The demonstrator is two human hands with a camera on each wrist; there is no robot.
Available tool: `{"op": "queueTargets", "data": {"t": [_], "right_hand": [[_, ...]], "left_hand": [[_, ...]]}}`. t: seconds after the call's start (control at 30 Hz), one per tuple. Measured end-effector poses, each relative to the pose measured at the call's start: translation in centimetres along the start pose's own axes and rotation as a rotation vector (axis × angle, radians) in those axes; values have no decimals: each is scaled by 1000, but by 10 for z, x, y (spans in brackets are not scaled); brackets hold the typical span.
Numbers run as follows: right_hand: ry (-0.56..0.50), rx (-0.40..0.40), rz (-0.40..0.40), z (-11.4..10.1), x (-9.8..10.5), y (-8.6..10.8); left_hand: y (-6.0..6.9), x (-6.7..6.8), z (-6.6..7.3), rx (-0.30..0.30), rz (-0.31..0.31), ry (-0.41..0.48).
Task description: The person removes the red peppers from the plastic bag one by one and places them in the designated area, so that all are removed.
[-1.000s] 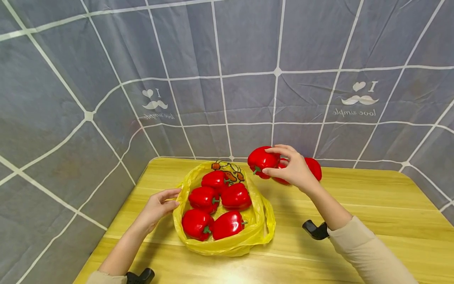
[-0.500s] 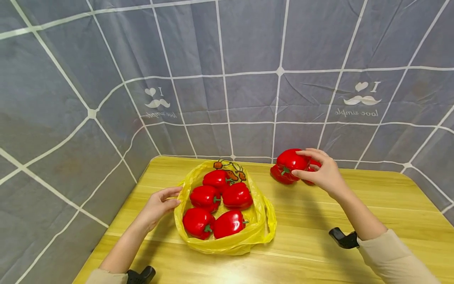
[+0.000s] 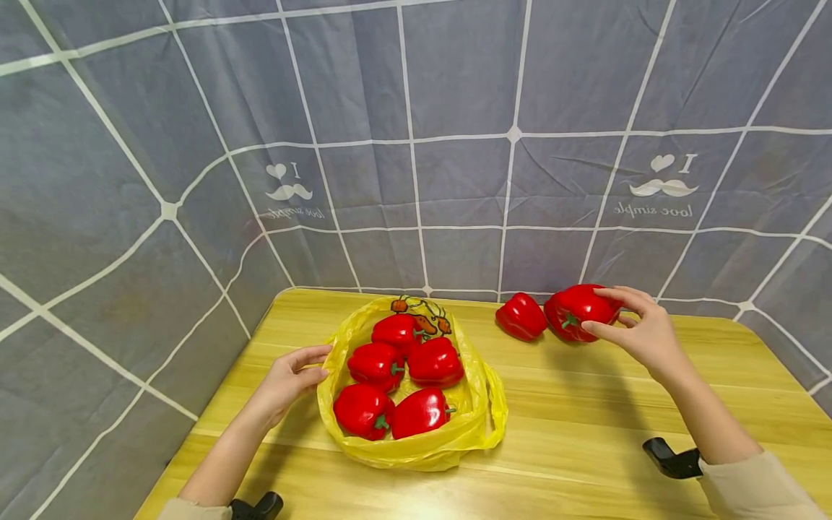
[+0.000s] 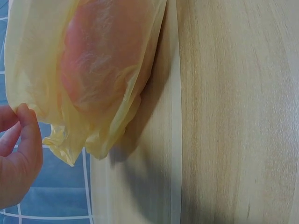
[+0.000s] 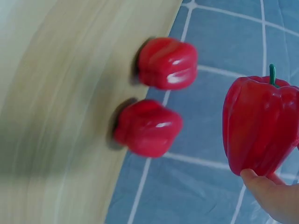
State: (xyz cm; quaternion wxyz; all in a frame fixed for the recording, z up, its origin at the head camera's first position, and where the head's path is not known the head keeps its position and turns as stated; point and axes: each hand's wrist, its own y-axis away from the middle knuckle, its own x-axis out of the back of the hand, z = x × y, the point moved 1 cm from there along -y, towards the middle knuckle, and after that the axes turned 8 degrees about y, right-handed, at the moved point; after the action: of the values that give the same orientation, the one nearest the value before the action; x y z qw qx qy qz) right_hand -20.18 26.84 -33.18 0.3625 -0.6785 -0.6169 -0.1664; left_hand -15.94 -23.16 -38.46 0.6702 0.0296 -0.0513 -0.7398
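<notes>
My right hand (image 3: 650,336) grips a red bell pepper (image 3: 588,303) with a green stem, raised above the table's back right; the right wrist view shows the same bell pepper (image 5: 259,123) held between thumb and fingers. Behind and left of it lie two more red peppers, one in plain sight (image 3: 522,316) and one partly hidden (image 3: 555,318) by the held pepper. My left hand (image 3: 290,379) pinches the rim of a yellow plastic bag (image 3: 416,453). Several red peppers (image 3: 434,361) sit inside the open bag. In the left wrist view, thumb and finger pinch the bag's thin edge (image 4: 35,93).
A wood-grain table (image 3: 552,462) carries everything. Grey cloth with white grid lines (image 3: 455,180) hangs along the back and left sides, close to the table edge. A black wrist mount (image 3: 672,458) sits under the right forearm.
My right hand has carried its pepper rightward, away from the bag and past the left one of the two peppers at the back. The left hand and bag have stayed nearly still.
</notes>
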Motion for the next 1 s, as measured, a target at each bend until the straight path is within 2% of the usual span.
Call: {"op": "queueTargets", "data": {"t": [0.2,0.43,0.8,1.0], "right_hand": [[38,-37,20,24,7,6],[63,-64,54,51,5,19],[122,-192,22,83,1,29],[108,-245,46,100,-3,32]], "left_hand": [[-1,0,2,1,2,-5],[-1,0,2,7,7,-4],[0,0,2,10,6,-15],[-1,-1,2,14,4,-13]]}}
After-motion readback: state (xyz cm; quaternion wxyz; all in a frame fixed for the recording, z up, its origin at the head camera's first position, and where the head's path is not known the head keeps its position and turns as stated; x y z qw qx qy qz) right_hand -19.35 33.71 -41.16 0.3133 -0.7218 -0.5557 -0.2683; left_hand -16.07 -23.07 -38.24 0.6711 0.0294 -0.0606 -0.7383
